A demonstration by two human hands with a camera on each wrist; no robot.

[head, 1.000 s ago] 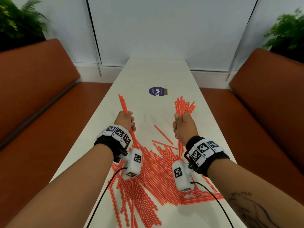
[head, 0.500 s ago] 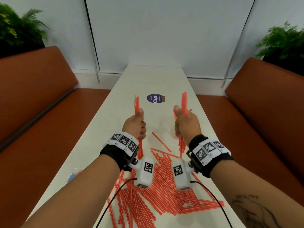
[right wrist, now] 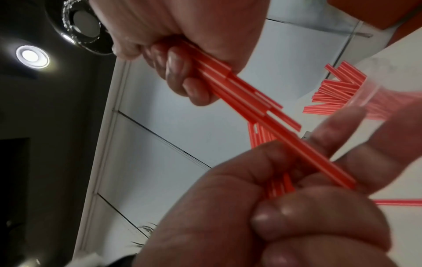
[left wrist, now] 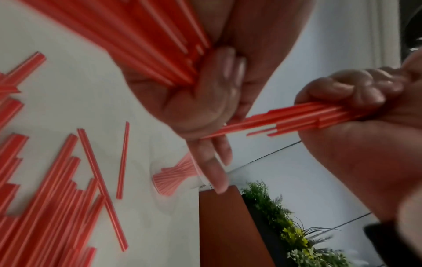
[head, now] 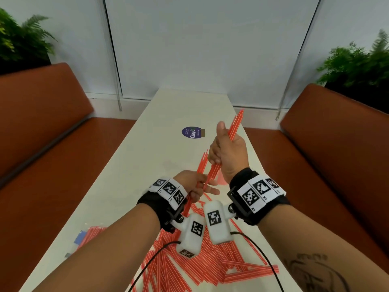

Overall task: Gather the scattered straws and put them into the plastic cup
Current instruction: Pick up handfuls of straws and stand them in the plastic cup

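Note:
Several red straws (head: 189, 266) lie scattered on the near half of the white table (head: 168, 123). My right hand (head: 226, 152) grips a tilted bundle of straws (head: 235, 127) above the table; the fingers (right wrist: 182, 75) curl round it. My left hand (head: 195, 186) holds a second bundle (left wrist: 141, 41) against its palm, with some fingers (left wrist: 217, 162) straight. The lower end of the right bundle (left wrist: 262, 122) touches those left fingers. A clear plastic cup (left wrist: 173, 177) with straws in it shows beyond the hands, blurred, and is mostly hidden in the head view.
A round purple sticker (head: 192, 132) lies mid-table. A clear bag of straws (head: 88, 234) sits at the table's left edge. Brown benches (head: 42, 144) (head: 336, 154) flank the table, with plants behind them and a wall at the far end.
Both hands have come together over the middle of the table. The right bundle has tilted from upright, its lower end now against the left hand's fingers. The left hand has dropped lower.

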